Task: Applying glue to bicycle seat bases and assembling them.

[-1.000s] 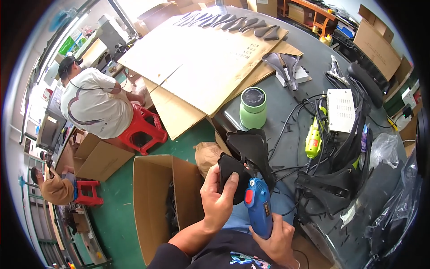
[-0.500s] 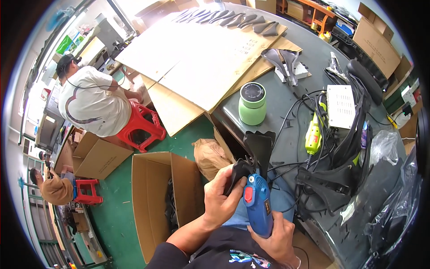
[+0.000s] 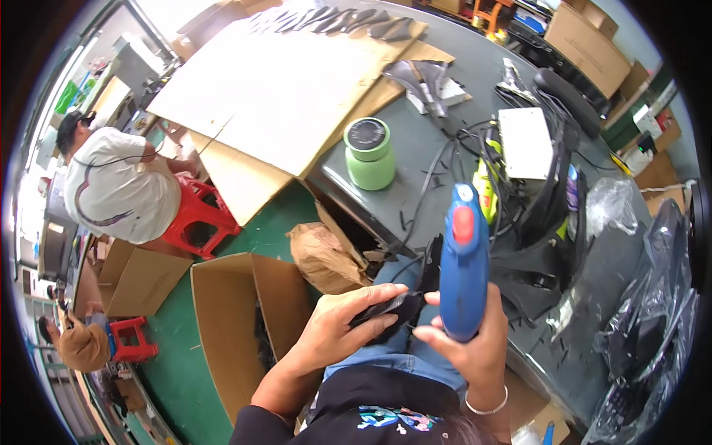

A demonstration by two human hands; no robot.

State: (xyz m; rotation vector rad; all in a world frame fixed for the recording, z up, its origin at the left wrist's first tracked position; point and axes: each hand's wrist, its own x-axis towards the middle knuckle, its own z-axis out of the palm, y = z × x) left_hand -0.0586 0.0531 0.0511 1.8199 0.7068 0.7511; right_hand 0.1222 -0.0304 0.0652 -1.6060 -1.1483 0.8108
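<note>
My left hand (image 3: 331,326) grips a black, saddle-shaped piece (image 3: 404,305) above my lap, thumb on one side and fingers on the other. In my right hand (image 3: 478,348) is a blue hand-held power tool (image 3: 465,278) with a red button, held upright to the right of the piece. Its working end cannot be made out, and the tool hides part of the black piece's right side. Below my left hand, to the left, stands an open cardboard box (image 3: 222,326) with dark pieces inside.
On the grey table (image 3: 404,215) are a green flask (image 3: 370,157), cables, a yellow-green tool (image 3: 487,174), a white box (image 3: 525,144) and plastic bags (image 3: 653,289). Similar dark pieces (image 3: 334,21) line a board (image 3: 259,96). Someone sits on a red stool (image 3: 202,222) at left.
The blue tool has risen and moved right, away from the black piece. My left hand has lowered and turned with the piece. The view has shifted, so the surroundings sit further left.
</note>
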